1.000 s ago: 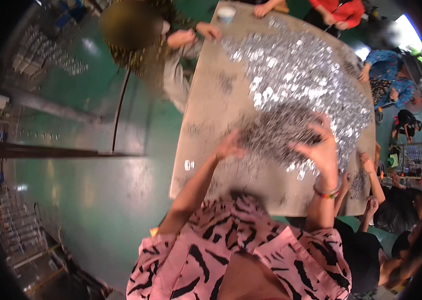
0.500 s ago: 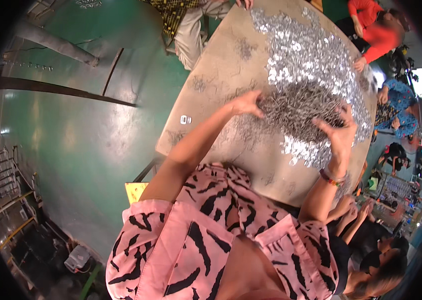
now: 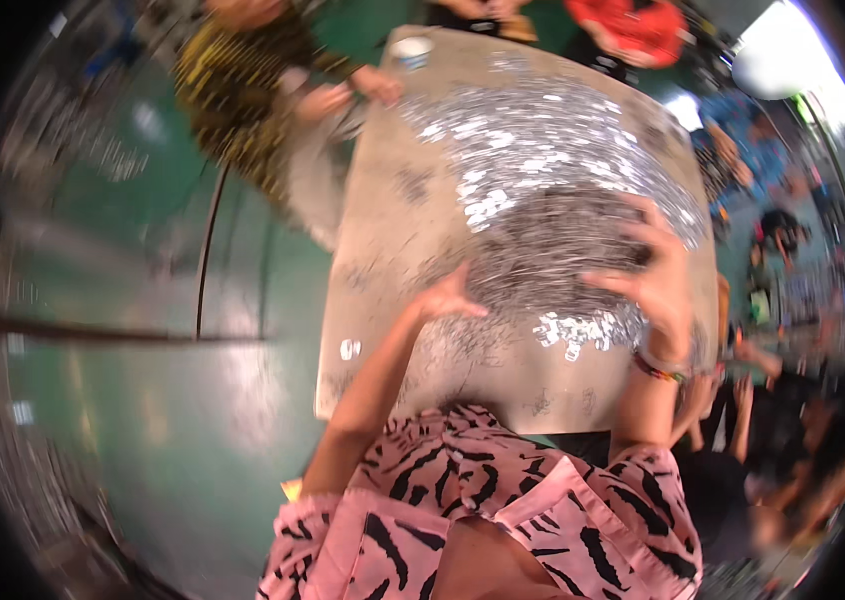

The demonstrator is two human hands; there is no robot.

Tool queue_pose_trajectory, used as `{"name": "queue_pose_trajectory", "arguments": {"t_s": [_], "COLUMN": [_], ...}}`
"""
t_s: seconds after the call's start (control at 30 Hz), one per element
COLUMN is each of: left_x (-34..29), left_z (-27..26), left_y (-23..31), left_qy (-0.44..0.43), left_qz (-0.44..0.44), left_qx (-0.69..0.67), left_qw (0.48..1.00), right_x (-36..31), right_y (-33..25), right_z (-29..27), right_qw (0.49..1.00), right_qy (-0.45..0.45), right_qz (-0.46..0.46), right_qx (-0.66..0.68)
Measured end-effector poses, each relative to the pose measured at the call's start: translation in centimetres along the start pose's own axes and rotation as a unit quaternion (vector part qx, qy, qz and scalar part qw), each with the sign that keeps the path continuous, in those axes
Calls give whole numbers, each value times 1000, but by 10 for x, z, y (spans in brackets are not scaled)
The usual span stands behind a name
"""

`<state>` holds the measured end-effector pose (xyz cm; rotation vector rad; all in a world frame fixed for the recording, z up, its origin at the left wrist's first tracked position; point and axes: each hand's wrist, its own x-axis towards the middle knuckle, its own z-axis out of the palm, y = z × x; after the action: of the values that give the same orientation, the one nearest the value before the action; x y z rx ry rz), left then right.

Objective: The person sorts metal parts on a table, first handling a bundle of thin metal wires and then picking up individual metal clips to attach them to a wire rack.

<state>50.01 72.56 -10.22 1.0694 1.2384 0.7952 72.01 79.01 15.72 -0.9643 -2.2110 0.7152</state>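
A heaped, tangled mound of thin grey wire-like metal pieces (image 3: pixel 543 245) lies on the table, smeared by motion. At its near left edge my left hand (image 3: pixel 451 297) has its thumb and fingers spread apart. My right hand (image 3: pixel 661 280) curves round the mound's right side, fingers wide apart, a beaded bracelet on its wrist. Both hands are open, and I see nothing gripped in either. Many small shiny silver pieces (image 3: pixel 543 130) spread beyond the mound, with a smaller patch of silver pieces (image 3: pixel 583 332) on its near side.
The beige table (image 3: pixel 368 290) carries a small white piece (image 3: pixel 350 349) near its left edge and a white-blue tub (image 3: pixel 413 52) at the far left corner. A person in a dark yellow-patterned top (image 3: pixel 243 90) sits at the left; others sit along the far and right sides.
My view has turned and shifted, so the table now stands straighter and more of its far end shows. Both hands stay open on either side of the mound.
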Motion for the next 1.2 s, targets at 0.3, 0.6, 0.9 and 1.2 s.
{"name": "queue_pose_trajectory", "arguments": {"t_s": [0.3, 0.6, 0.9, 1.2], "left_x": [2, -6, 13, -13], "left_z": [0, -18, -5, 7], "left_y": [-34, -35, -55, -11], "left_qy": [41, 8, 16, 25], "left_qz": [-3, -80, 69, -12], "left_qx": [-368, -235, -9, -212], "left_qw": [929, 969, 997, 977], "right_x": [-19, -13, -12, -18], "right_y": [32, 30, 27, 46], "right_z": [67, 69, 62, 83], "right_qw": [996, 997, 997, 995], "right_qy": [28, -1, 3, 10], "right_qz": [71, 74, 50, 90], "right_qx": [50, 37, 54, 31]}}
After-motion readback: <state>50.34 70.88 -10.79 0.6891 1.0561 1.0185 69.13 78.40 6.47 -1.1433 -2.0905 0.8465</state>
